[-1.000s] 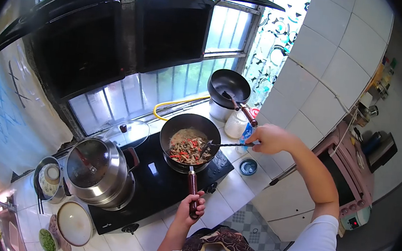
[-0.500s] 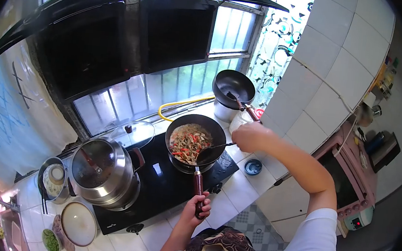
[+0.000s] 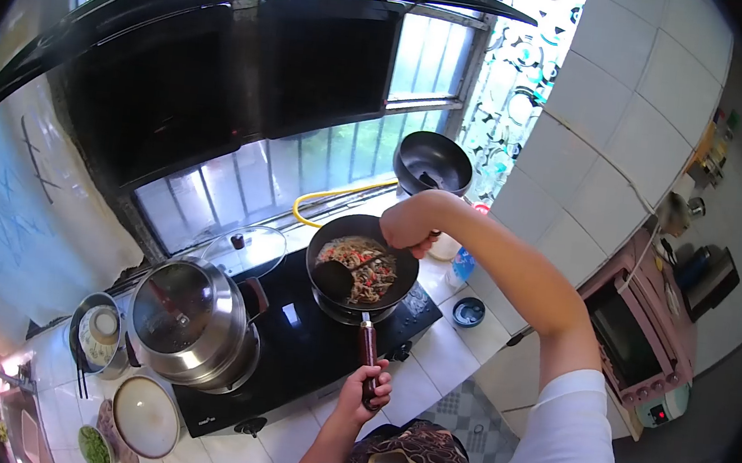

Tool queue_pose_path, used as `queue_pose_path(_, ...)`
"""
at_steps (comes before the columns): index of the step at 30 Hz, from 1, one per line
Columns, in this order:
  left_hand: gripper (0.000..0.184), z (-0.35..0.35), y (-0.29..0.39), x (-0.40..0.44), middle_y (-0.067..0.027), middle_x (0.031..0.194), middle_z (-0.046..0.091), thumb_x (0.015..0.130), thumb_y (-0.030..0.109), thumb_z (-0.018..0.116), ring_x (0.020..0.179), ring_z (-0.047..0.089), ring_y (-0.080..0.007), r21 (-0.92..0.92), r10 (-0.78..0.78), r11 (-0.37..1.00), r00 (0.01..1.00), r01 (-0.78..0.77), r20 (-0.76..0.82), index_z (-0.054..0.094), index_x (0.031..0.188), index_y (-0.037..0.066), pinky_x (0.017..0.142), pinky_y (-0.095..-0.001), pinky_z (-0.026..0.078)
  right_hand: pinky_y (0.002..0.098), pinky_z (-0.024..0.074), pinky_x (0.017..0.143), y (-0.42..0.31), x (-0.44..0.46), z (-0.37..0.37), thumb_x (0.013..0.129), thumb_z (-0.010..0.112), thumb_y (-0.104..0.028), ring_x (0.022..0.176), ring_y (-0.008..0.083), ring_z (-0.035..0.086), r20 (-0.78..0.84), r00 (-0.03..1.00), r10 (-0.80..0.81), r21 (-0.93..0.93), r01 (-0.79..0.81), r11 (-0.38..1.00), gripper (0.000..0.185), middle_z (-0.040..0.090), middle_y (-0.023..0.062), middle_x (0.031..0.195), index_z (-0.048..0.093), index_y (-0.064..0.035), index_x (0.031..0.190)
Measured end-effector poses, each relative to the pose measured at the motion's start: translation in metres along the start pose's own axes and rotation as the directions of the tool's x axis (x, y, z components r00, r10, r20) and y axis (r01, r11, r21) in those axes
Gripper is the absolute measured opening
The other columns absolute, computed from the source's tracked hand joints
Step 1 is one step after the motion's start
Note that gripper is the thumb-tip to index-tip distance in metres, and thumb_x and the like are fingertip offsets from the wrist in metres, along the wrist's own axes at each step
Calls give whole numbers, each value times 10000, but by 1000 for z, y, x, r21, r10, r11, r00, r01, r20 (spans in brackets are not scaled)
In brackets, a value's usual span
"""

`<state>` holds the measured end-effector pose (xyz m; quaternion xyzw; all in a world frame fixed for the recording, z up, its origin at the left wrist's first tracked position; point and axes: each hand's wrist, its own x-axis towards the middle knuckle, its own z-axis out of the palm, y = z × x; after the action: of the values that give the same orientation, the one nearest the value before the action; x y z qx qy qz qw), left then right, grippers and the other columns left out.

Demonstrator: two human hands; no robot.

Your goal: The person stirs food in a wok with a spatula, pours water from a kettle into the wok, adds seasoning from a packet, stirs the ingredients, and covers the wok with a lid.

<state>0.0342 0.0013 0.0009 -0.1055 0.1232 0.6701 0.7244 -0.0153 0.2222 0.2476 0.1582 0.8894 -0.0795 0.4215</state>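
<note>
My left hand [image 3: 364, 388] is closed round the dark red handle [image 3: 368, 349] of a black wok [image 3: 408, 279] on the right burner. Shredded food with red pieces [image 3: 380, 278] lies inside it. Over the wok's upper right rim, my right hand [image 3: 414, 222] grips the spatula [image 3: 332, 279], whose dark blade rests at the left side of the food. Part of the spatula's handle is hidden by the hand.
A lidded steel pot [image 3: 190, 321] stands on the stove's left side, with a glass lid [image 3: 247, 250] behind. A second black pan [image 3: 434, 159] sits beyond my right hand. Bowls, including one of chopped greens [image 3: 95, 447], are at lower left.
My right hand has moved left from beside the wok to over its rim. The spatula blade has shifted from the food's right side to its left. My left hand keeps its grip.
</note>
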Motion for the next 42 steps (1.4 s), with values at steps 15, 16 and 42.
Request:
queue_pose_path(15, 216, 2, 2, -2, -59, 656, 432, 758, 116, 469, 482, 404, -129, 43, -26, 999, 999, 27, -20, 467, 961, 43, 358, -213, 296, 356, 482, 582, 33, -20, 38, 659, 520, -43, 706, 272, 612, -548, 819, 168, -111, -270, 956, 163, 616, 157, 728, 623, 27, 764)
queue_pose_path(16, 223, 0, 2, -2, -60, 656, 432, 757, 114, 468, 484, 405, -129, 39, -31, 999, 1000, 31, -4, 461, 968, 42, 359, -212, 294, 374, 478, 616, 43, -6, 48, 656, 508, -34, 751, 288, 604, -586, 794, 165, -67, -250, 966, 160, 610, 175, 781, 621, 26, 750)
queue_pose_path(42, 205, 5, 3, -7, -55, 662, 434, 771, 127, 458, 484, 406, -134, 47, -55, 997, 998, 56, -38, 468, 957, 40, 370, -221, 304, 393, 446, 584, 36, 51, 210, 772, 506, -156, 654, 314, 562, -816, 410, 407, 452, 13, 892, 284, 558, 173, 707, 561, -140, 1050)
